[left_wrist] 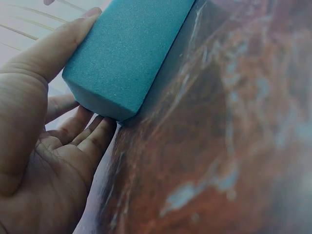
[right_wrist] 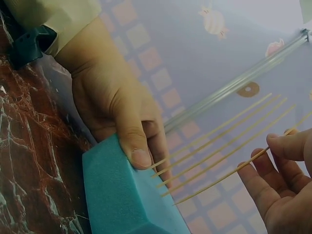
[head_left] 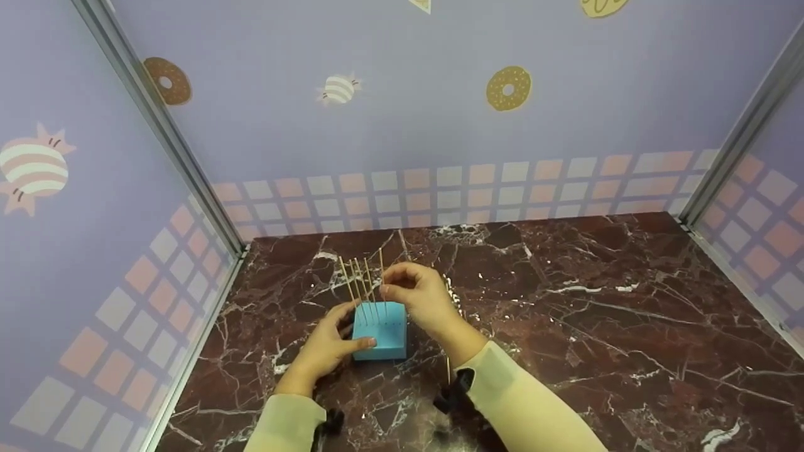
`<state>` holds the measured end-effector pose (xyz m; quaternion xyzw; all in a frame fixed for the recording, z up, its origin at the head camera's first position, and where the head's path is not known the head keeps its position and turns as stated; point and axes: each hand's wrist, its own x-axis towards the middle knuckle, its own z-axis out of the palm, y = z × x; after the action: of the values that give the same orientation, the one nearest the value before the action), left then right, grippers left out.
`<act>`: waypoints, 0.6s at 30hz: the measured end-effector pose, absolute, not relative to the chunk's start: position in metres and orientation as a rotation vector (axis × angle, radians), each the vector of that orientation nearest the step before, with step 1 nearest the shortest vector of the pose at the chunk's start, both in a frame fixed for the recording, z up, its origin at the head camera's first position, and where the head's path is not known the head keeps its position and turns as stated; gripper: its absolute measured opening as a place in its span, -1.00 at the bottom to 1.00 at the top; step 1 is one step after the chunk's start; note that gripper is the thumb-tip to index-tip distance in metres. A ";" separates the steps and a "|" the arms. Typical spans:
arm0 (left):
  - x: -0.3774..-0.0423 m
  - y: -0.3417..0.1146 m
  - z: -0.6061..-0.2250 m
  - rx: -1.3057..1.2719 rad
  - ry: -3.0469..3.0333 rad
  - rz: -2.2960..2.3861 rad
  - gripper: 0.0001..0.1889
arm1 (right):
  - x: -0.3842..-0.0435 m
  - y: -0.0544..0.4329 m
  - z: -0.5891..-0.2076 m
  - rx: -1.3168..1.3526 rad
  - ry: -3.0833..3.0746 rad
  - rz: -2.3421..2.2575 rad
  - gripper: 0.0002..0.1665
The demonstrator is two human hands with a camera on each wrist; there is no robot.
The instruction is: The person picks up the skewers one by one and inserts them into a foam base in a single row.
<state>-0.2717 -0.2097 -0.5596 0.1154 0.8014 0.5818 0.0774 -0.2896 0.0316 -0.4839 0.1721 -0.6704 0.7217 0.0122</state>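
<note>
A light blue foam block point(head_left: 382, 351) sits on the dark marbled tabletop. My left hand point(head_left: 330, 336) grips its left side, the thumb lying over the top and the other fingers round the side and lower edge in the left wrist view. Several thin wooden skewers point(right_wrist: 222, 141) stand in a row in the block's top, tilted slightly. Between thumb and fingertips, my right hand point(head_left: 426, 300) pinches another skewer point(right_wrist: 209, 186) partway up, at the right end of the row. That skewer's lower tip meets the top of the foam block.
Reddish-brown marbled tabletop point(head_left: 597, 326) spreads around the block. Behind it rises a purple wall point(head_left: 414, 125) printed with doughnuts, sweets and squares. Side panels with metal corner posts point(head_left: 182, 157) close off left and right. Black straps with small devices point(head_left: 453, 390) sit at both wrists.
</note>
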 end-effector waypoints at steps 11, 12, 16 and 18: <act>-0.271 -0.210 -0.559 0.351 2.429 1.719 0.10 | -0.291 0.030 -0.489 0.540 -2.123 2.245 -0.78; -0.271 -0.210 -0.559 0.350 2.429 1.716 0.10 | -0.291 0.030 -0.490 0.542 -2.130 2.244 -0.78; -0.271 -0.211 -0.559 0.335 2.423 1.714 0.10 | -0.292 0.029 -0.492 0.539 -2.151 2.259 -0.79; -0.270 -0.211 -0.559 0.317 2.417 1.710 0.10 | -0.292 0.029 -0.494 0.536 -2.160 2.264 -0.79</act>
<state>-0.2703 -0.2111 -0.5591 0.1061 0.8090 0.5723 0.0818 -0.2922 0.0290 -0.4937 0.1689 -0.6803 0.7130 -0.0167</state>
